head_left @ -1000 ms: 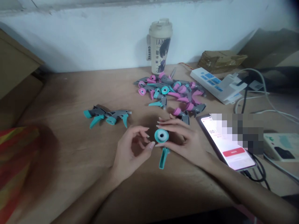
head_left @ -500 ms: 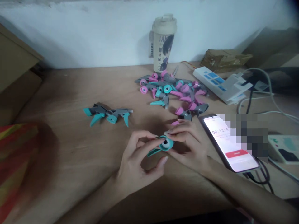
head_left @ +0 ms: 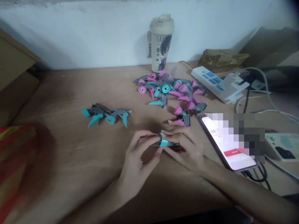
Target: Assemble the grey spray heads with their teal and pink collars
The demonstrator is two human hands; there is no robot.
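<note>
Between my two hands, just above the table, is a teal and grey trigger spray head [head_left: 163,142]. My left hand [head_left: 140,155] has its thumb and fingertips closed on the teal collar from the left. The fingers of my right hand [head_left: 185,144] wrap round its grey body from the right and cover most of it. Left of my hands, two teal and grey spray heads [head_left: 106,115] lie side by side. Beyond my right hand sits a pile of pink, teal and grey spray heads [head_left: 176,88], the closest pink one partly behind my fingers.
A cream coffee cup [head_left: 161,43] stands against the wall. On the right are a white power strip [head_left: 217,84] with cables, a taped box [head_left: 221,59] and a lit phone [head_left: 230,146]. Red and yellow material [head_left: 17,165] and cardboard [head_left: 16,68] are at the left.
The spray head has turned in my hands: its collar opening faced me and now its side shows. My left thumb has closed in onto the collar.
</note>
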